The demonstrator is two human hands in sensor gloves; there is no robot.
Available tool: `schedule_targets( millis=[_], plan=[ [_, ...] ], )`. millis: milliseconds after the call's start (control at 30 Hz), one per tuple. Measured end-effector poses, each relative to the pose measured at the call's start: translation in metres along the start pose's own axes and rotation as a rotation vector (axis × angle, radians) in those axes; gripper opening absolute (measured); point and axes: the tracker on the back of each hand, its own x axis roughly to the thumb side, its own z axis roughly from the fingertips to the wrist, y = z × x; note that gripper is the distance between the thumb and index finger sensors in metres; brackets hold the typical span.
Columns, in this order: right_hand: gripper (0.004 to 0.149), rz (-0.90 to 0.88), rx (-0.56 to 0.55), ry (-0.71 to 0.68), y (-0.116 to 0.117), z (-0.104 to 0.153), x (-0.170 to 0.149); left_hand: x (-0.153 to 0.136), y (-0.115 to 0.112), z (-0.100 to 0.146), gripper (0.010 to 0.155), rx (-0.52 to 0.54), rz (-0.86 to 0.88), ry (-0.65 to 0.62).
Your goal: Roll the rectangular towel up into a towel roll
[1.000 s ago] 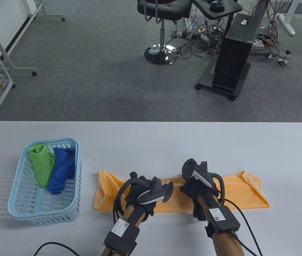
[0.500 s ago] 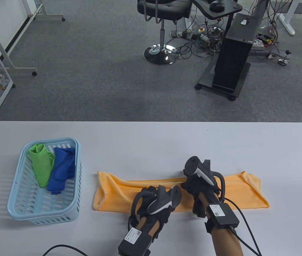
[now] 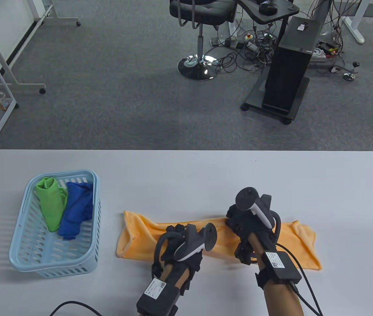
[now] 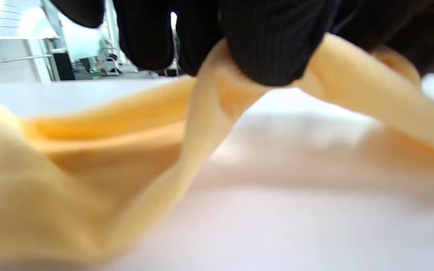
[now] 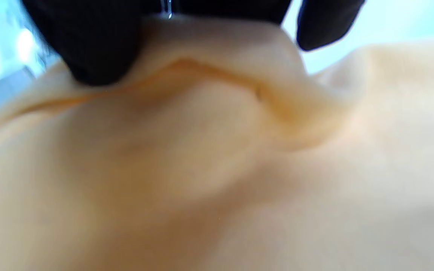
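Left hand [image 3: 180, 242] down on orange towel [image 3: 140, 237], fingers [image 4: 273, 45] pinched together on a raised ridge of the cloth, clear in left wrist view where fabric tents up off the bench [image 3: 186, 171] under the fingertips. Right hand [image 3: 250, 223] also on the towel, fingers [image 5: 92, 49] pressed onto and closed over a bunched fold in right wrist view; exact finger spread hard to tell there, blurred. Both hands side by side near towel's middle, left one just toward the near edge, right one at the far long edge. Towel lying as a long narrow band across the bench, roughly parallel to the near edge, right of centre-left, slightly skewed with right end [image 3: 305, 250] dropping toward the near edge. Left end [image 3: 129, 230] flat, folded over, close to the basket but apart from it. Not rolled yet, only folded lengthwise and rumpled at the grips. Light blue basket [image 3: 25, 260] toward the bench's left edge, holding a green cloth [image 3: 49, 204] and a blue cloth [image 3: 77, 210] side by side, touching. Black cable [image 3: 68, 304] at near edge by left forearm. Office chair [image 3: 199, 19] and black cart [image 3: 288, 65] on the carpet beyond the far edge.
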Motion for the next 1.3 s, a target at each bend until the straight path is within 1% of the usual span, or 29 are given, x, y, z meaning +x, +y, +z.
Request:
schedule_targets(
  millis=[33,100,167,267,300,367,467,500,533,567,600,633,667,733,767,800,833,867,900,933,967,1000,1033,1067,1133,1167,1233,1267,1300],
  plan=[
    [0.047,-0.088,0.003,-0.008,-0.013,0.010,0.007,-0.009,0.015,0.003,0.043,0.035,0.032,0.017],
    [0.047,-0.120,0.010,-0.042,-0.026,0.023,0.016,-0.024,0.037,0.007,0.043,0.080,0.093,0.044],
    [0.049,-0.174,0.003,-0.111,-0.047,0.044,0.033,-0.042,0.060,0.015,0.043,0.136,0.207,0.094],
    [0.050,-0.237,-0.001,-0.156,-0.064,0.065,0.046,-0.064,0.079,0.028,0.046,0.174,0.379,0.147],
    [0.050,-0.265,-0.018,-0.167,-0.070,0.072,0.050,-0.073,0.083,0.033,0.050,0.175,0.439,0.189],
    [0.051,-0.307,-0.056,-0.179,-0.078,0.083,0.057,-0.084,0.088,0.044,0.061,0.144,0.469,0.267],
    [0.051,-0.321,-0.060,-0.189,-0.082,0.090,0.061,-0.094,0.088,0.054,0.064,0.153,0.509,0.244],
    [0.051,-0.328,-0.067,-0.183,-0.083,0.091,0.061,-0.096,0.085,0.056,0.066,0.129,0.578,0.215],
    [0.051,-0.345,-0.073,-0.177,-0.082,0.092,0.060,-0.095,0.081,0.057,0.071,0.089,0.671,0.186],
    [0.052,-0.358,-0.075,-0.175,-0.081,0.092,0.060,-0.092,0.078,0.057,0.076,0.056,0.727,0.166],
    [0.052,-0.386,-0.074,-0.171,-0.079,0.093,0.060,-0.086,0.074,0.055,0.080,-0.013,0.798,0.129],
    [0.052,-0.407,-0.067,-0.170,-0.077,0.093,0.060,-0.079,0.071,0.053,0.085,-0.049,0.828,0.096],
    [0.053,-0.432,-0.057,-0.168,-0.074,0.094,0.060,-0.073,0.070,0.050,0.088,-0.054,0.842,0.079],
    [0.054,-0.472,-0.037,-0.177,-0.070,0.096,0.058,-0.062,0.070,0.043,0.094,0.003,0.908,0.057],
    [0.054,-0.504,-0.021,-0.191,-0.069,0.097,0.056,-0.057,0.072,0.039,0.096,0.042,0.973,0.061],
    [0.055,-0.528,-0.009,-0.200,-0.067,0.098,0.055,-0.054,0.074,0.035,0.096,0.056,1.022,0.063],
    [0.059,-0.571,0.009,-0.212,-0.066,0.099,0.052,-0.049,0.077,0.029,0.096,0.038,1.082,0.037],
    [0.066,-0.616,0.029,-0.223,-0.064,0.099,0.049,-0.046,0.081,0.027,0.093,0.015,1.096,0.037],
    [0.070,-0.659,0.057,-0.235,-0.063,0.099,0.045,-0.043,0.089,0.024,0.086,0.028,1.078,0.037],
    [0.072,-0.671,0.065,-0.237,-0.064,0.098,0.039,-0.042,0.098,0.024,0.080,0.082,1.030,0.042],
    [0.072,-0.654,0.045,-0.223,-0.068,0.097,0.033,-0.041,0.108,0.025,0.071,0.137,0.969,0.038],
    [0.072,-0.626,0.016,-0.208,-0.070,0.097,0.029,-0.040,0.114,0.026,0.065,0.152,0.924,0.030],
    [0.072,-0.565,-0.040,-0.184,-0.074,0.098,0.025,-0.039,0.123,0.029,0.058,0.162,0.855,0.028],
    [0.071,-0.423,-0.150,-0.158,-0.082,0.100,0.020,-0.039,0.131,0.031,0.053,0.178,0.785,0.027],
    [0.071,-0.272,-0.227,-0.168,-0.089,0.106,0.019,-0.039,0.140,0.034,0.051,0.198,0.707,0.032],
    [0.074,-0.243,-0.248,-0.190,-0.092,0.111,0.021,-0.039,0.142,0.035,0.051,0.191,0.695,0.030],
    [0.079,-0.278,-0.229,-0.282,-0.094,0.119,0.032,-0.037,0.145,0.036,0.050,0.160,0.700,0.002],
    [0.082,-0.287,-0.173,-0.351,-0.092,0.121,0.040,-0.035,0.146,0.036,0.050,0.142,0.717,-0.046],
    [0.085,-0.260,-0.116,-0.401,-0.092,0.125,0.048,-0.033,0.147,0.038,0.050,0.121,0.727,-0.067]
  ],
)
